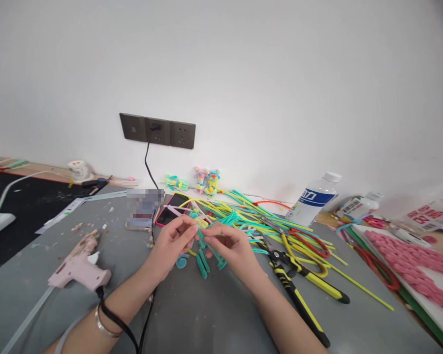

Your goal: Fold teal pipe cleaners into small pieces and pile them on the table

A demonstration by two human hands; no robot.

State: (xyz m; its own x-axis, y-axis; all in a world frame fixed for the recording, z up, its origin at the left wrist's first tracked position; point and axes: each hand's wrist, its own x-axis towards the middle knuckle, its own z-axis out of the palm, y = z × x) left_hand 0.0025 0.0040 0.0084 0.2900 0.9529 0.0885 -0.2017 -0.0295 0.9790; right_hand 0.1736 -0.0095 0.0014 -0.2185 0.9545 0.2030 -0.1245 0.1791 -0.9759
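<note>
Between my hands is a small pipe-cleaner figure [202, 241], mostly teal with some yellow near its top. The fingertips of my left hand [179, 233] pinch its upper left side. My right hand [225, 243] pinches it from the right, its fingers bent and close to the left fingertips. Two folded teal lengths hang down below the fingers. Close by on the mat lies a coiled blue-teal pipe cleaner [182, 261]. Behind and right of my hands spreads a pile of teal and yellow pipe cleaners [258, 216].
Yellow-black pliers [295, 275] and red-handled scissors [310, 241] lie on the right. A white bottle [313, 199] leans near the wall. On the left rests a pink glue gun [81, 268], its black cord passing my left forearm. Finished pipe-cleaner figures [206, 181] stand at the back.
</note>
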